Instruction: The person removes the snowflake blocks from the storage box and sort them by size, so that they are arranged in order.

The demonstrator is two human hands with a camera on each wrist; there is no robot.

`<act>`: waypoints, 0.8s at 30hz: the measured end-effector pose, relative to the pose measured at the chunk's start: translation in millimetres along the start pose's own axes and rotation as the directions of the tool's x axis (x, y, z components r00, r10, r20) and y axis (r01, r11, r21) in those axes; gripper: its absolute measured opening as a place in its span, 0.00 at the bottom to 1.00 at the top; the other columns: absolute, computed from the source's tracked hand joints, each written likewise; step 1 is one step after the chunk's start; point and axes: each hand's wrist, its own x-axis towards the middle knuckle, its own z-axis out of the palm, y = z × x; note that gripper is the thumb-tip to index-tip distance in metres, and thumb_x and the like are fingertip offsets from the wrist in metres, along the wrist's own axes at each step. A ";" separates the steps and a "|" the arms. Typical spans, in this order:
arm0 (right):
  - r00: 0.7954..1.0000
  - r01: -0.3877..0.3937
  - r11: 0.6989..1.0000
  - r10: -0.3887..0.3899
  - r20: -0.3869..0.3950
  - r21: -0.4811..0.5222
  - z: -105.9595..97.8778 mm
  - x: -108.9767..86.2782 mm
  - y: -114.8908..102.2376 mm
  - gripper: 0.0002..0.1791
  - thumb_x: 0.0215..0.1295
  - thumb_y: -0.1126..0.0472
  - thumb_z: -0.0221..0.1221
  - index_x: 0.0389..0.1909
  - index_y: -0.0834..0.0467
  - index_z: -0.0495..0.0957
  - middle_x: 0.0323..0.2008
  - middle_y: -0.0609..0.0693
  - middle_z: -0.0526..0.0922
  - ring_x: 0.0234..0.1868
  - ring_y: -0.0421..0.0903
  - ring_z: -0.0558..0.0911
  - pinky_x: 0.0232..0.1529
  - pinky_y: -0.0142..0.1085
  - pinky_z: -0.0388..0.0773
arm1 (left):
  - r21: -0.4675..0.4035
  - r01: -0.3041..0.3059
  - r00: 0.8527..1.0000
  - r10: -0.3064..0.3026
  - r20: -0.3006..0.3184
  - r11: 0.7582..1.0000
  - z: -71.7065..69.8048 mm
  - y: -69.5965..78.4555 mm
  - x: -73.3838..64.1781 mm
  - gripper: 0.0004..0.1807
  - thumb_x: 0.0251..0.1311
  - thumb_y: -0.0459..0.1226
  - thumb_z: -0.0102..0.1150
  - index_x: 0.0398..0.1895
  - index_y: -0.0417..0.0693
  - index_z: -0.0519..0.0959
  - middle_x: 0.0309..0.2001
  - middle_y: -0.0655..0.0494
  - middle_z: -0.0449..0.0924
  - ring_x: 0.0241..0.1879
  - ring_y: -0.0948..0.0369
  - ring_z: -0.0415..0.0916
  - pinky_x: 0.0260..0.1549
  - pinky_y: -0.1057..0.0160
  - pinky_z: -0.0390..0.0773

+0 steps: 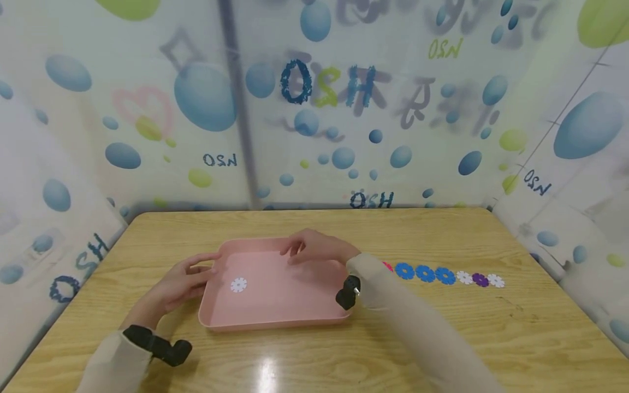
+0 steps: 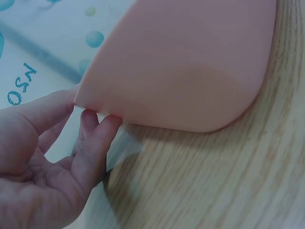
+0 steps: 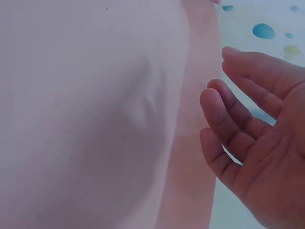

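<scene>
A shallow pink tray [image 1: 280,305] lies on the wooden table. Inside, towards its left, sits one small white flower-shaped piece [image 1: 238,285]. My left hand [image 1: 179,286] is at the tray's left side, its fingertips touching the rim and outer wall; in the left wrist view, this hand [image 2: 52,157] has nothing else near its fingers. My right hand [image 1: 319,246] hovers over the tray's far part with fingers loosely bent. From the right wrist view, that hand [image 3: 257,129] holds nothing, and its shadow falls on the tray floor [image 3: 95,95].
Right of the tray, a row of flower-shaped pieces lies on the table: part of a pink one [image 1: 387,266], several blue [image 1: 425,273], a white [image 1: 464,278], a purple [image 1: 480,280] and another white [image 1: 496,281]. My right forearm [image 1: 403,316] crosses before the row's left end. Patterned curtains surround the table.
</scene>
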 end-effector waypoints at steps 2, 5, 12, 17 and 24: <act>0.999 -0.013 1.000 0.013 0.032 -0.019 3.4 5.5 -7.1 0.16 0.60 0.61 0.60 0.49 0.59 0.78 0.36 0.44 0.78 0.40 0.42 0.74 0.41 0.31 0.72 | -0.002 -0.002 1.000 0.002 0.000 1.000 -0.4 -0.1 -0.3 0.32 0.63 0.40 0.54 0.68 0.43 0.57 0.59 0.33 0.59 0.46 0.59 0.74 0.45 0.60 0.76; 0.997 -0.027 0.999 0.030 0.074 -0.038 9.2 14.8 -15.4 0.17 0.60 0.60 0.61 0.50 0.57 0.78 0.39 0.45 0.77 0.42 0.42 0.73 0.41 0.30 0.72 | -0.004 -0.004 1.000 0.004 0.002 1.000 -1.0 -0.7 -0.4 0.32 0.63 0.40 0.54 0.68 0.43 0.58 0.58 0.33 0.60 0.46 0.59 0.74 0.45 0.60 0.76; 0.990 -0.009 0.995 0.022 0.136 -0.095 28.3 33.6 -25.7 0.16 0.60 0.55 0.60 0.50 0.49 0.76 0.46 0.43 0.74 0.46 0.38 0.71 0.45 0.30 0.71 | -0.005 0.000 1.000 0.000 0.004 1.000 -1.6 -1.8 -0.2 0.32 0.63 0.39 0.54 0.68 0.43 0.57 0.59 0.33 0.59 0.46 0.59 0.74 0.45 0.59 0.76; 0.988 0.057 0.990 -0.037 0.148 -0.132 40.0 50.0 -36.1 0.15 0.58 0.56 0.61 0.47 0.51 0.78 0.43 0.41 0.76 0.43 0.36 0.73 0.41 0.27 0.72 | -0.007 0.001 1.000 -0.001 0.008 1.000 -1.4 -1.3 0.0 0.32 0.63 0.40 0.54 0.68 0.42 0.56 0.59 0.32 0.60 0.47 0.58 0.73 0.45 0.59 0.76; 0.975 0.129 0.958 -0.076 0.207 -0.255 52.4 68.4 -50.1 0.16 0.54 0.60 0.65 0.45 0.55 0.81 0.38 0.41 0.79 0.37 0.36 0.75 0.36 0.22 0.73 | -0.014 -0.015 1.000 0.015 0.018 1.000 -1.8 -2.2 0.3 0.32 0.64 0.39 0.53 0.68 0.41 0.55 0.57 0.33 0.62 0.46 0.59 0.74 0.45 0.59 0.76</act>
